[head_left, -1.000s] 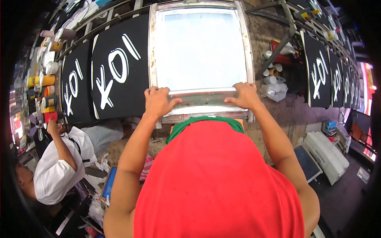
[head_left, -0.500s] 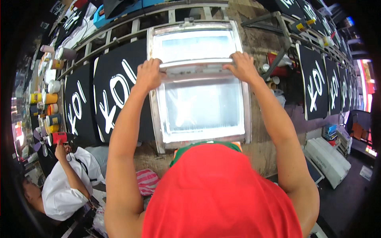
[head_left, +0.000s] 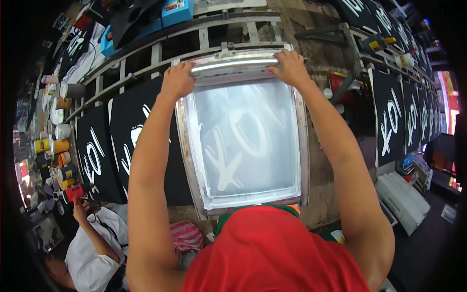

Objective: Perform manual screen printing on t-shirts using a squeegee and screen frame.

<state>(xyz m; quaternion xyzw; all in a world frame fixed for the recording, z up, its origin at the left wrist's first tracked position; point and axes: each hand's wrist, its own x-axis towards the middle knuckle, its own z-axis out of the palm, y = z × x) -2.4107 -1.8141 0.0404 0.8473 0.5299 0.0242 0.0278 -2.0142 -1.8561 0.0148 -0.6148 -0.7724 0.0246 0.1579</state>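
My left hand (head_left: 179,80) and my right hand (head_left: 291,68) are wrapped round the two ends of a squeegee (head_left: 233,65). It lies crosswise at the far end of a silk-screen frame (head_left: 304,160). Pale brush-style lettering shows through the greyish mesh (head_left: 258,170) nearer to me. Thick white ink (head_left: 198,163) lines the mesh's left and near edges. The squeegee's blade edge is hard to make out. Just left of the frame, black printed panels (head_left: 92,146) carry white lettering, partly hidden by my left forearm.
At left, a person in a white shirt (head_left: 97,248) holds a red heat gun (head_left: 75,193) beside a small fan. Paint tubs (head_left: 59,146) line the left side. A metal rail (head_left: 204,41) runs behind the frame. More black panels (head_left: 388,117) stand at right.
Both hands have pushed the squeegee away from me, from the upper part of the mesh to its far end. The lettering in the mesh now shows more plainly.
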